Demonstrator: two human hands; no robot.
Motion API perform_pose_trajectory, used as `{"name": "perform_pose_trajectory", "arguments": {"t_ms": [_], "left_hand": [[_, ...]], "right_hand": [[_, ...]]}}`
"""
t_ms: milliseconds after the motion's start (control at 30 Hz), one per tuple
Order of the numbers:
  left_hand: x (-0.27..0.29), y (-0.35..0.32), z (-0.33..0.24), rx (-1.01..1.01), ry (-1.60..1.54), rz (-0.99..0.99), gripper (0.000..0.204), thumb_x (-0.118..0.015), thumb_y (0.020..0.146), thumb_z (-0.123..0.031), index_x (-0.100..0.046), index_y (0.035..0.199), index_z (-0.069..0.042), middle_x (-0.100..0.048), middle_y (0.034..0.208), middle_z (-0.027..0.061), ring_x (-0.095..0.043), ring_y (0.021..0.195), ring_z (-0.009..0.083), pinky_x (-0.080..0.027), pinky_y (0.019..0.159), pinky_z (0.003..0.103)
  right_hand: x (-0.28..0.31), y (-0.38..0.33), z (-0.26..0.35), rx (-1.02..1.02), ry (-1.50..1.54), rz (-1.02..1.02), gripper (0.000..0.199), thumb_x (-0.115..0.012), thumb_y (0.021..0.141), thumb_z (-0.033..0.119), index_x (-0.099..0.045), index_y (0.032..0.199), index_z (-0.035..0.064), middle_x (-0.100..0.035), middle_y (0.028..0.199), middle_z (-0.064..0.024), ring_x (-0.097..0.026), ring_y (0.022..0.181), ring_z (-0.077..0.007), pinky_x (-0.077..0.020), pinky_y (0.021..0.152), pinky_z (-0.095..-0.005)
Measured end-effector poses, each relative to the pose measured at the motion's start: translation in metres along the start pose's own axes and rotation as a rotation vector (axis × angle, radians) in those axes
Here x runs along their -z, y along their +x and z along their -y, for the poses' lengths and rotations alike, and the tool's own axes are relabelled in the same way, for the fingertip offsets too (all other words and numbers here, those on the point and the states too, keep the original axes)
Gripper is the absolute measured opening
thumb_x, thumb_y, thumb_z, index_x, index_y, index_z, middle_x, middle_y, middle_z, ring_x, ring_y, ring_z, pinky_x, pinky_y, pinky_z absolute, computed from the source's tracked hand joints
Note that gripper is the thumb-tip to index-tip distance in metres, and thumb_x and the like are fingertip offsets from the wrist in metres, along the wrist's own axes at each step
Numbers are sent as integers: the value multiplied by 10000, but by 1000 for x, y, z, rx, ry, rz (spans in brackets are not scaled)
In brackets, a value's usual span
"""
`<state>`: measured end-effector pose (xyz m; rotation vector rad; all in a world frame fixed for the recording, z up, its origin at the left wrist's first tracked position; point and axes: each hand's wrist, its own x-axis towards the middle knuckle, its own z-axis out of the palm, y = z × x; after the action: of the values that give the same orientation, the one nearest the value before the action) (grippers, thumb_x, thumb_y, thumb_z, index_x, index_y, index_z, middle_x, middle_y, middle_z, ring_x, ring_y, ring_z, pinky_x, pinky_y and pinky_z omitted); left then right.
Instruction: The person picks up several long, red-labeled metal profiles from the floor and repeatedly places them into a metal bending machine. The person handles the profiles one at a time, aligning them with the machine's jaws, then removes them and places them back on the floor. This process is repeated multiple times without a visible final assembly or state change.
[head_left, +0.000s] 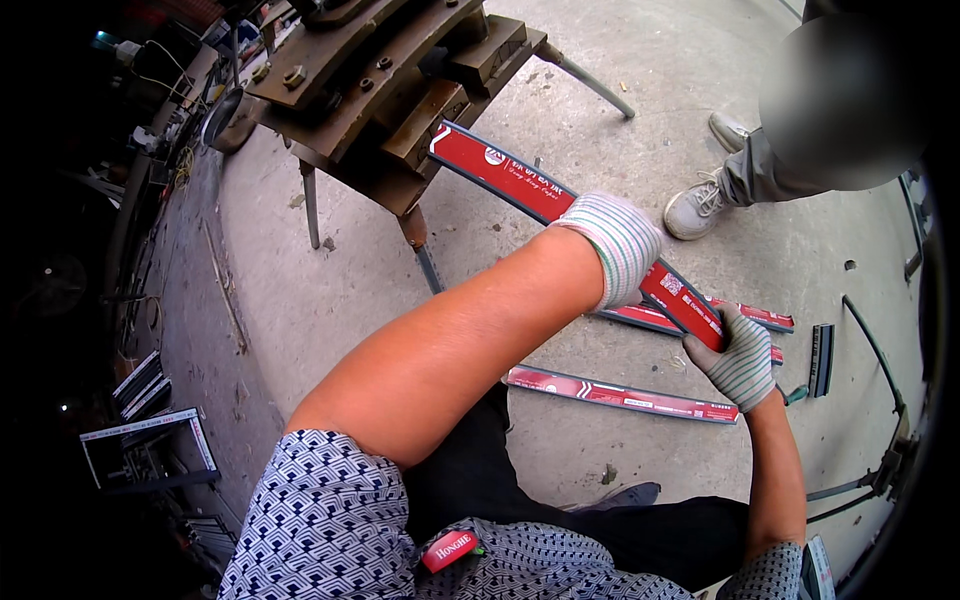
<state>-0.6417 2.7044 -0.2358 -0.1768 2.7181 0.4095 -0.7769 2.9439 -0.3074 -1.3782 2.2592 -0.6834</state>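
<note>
A long, dark-edged metal profile with red protective film (505, 185) slants across the middle. My left hand (622, 240), in a striped knitted glove, is closed round its middle. At the near right end, my right hand (744, 358), gloved the same way, grips it with the thumb on top. The profile's far end is beside the blocks of a heavy brown steel machine (400, 120); whether it touches them I cannot tell. Below lies another red-filmed profile (620, 395) on the concrete floor. More such strips (765, 318) are partly hidden beneath the held one.
Someone in grey trousers stands at the upper right, a light shoe (695, 210) close to the profile. A short dark profile piece (822, 360) lies right of my right hand. The machine's metal legs (595, 85) splay outward. At the left is a small frame (150, 425) among clutter.
</note>
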Motion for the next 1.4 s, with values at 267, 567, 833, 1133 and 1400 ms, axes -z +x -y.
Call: {"name": "perform_pose_trajectory", "arguments": {"t_ms": [267, 567, 833, 1133, 1400], "left_hand": [[1, -4, 4, 2, 0, 44, 404, -786, 807, -352, -720, 1037, -27, -732, 959, 193, -720, 926, 349, -576, 816, 427], [1, -5, 6, -7, 10, 60, 436, -785, 810, -397, -721, 1031, -26, -733, 939, 192, -724, 919, 340, -577, 819, 414], [4, -10, 7, -31, 18, 121, 440, -785, 810, -406, -727, 1031, -30, -739, 927, 182, -728, 899, 336, -577, 818, 408], [1, -12, 9, -51, 14, 139, 440, -789, 804, -402, -724, 1037, -34, -740, 941, 174, -725, 912, 336, -570, 833, 409], [-2, -16, 9, -71, 18, 184, 437, -788, 808, -395, -720, 1055, -40, -739, 928, 168, -722, 905, 331, -563, 838, 410]], "right_hand": [[-5, 1, 0, 2, -16, 1, 379, -834, 764, 258, -626, 977, 23, -683, 755, -145, -674, 646, -215, -551, 642, -333], [-6, -3, 3, -33, 81, 32, 372, -819, 786, 238, -610, 1006, 22, -687, 775, -135, -674, 676, -200, -551, 666, -325], [-2, -7, 21, -151, 102, 140, 391, -807, 793, 234, -623, 1050, 3, -701, 815, -134, -683, 727, -176, -554, 697, -313], [-10, -17, 22, -105, 108, 84, 407, -823, 776, 227, -639, 1058, -1, -705, 832, -145, -693, 740, -193, -563, 705, -323], [-19, -29, 31, -153, 152, 77, 374, -823, 787, 230, -646, 1032, 9, -713, 815, -147, -711, 736, -204, -571, 707, -328]]}}
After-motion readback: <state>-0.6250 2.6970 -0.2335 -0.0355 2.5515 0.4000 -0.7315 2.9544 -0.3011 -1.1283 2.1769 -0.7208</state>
